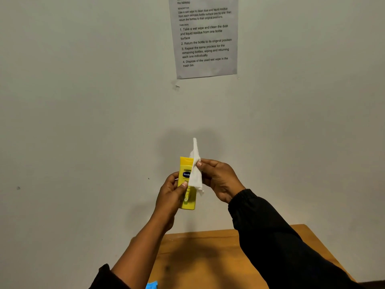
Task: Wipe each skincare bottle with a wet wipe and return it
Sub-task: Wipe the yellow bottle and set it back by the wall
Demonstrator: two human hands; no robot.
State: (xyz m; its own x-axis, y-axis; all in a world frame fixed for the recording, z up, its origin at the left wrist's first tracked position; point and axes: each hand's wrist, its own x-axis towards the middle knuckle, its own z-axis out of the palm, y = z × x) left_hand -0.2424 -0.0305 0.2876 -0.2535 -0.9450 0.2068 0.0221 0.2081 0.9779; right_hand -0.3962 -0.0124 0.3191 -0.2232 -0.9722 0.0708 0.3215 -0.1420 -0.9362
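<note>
Yellow skincare bottle (185,166) being held upright above counter (208,251), gripped by left hand (169,197), fingers curled round it. Wet wipe (196,177) being pinched by right hand (219,178), being pressed against bottle's right side.

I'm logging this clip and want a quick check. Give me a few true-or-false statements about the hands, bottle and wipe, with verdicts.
1. The left hand holds the yellow bottle. True.
2. The right hand holds the wipe. True.
3. The bottle stands on a tabletop. False: it is held in the air above the table.
4. The paper on the wall is blank. False: the sheet bears printed text.
</note>
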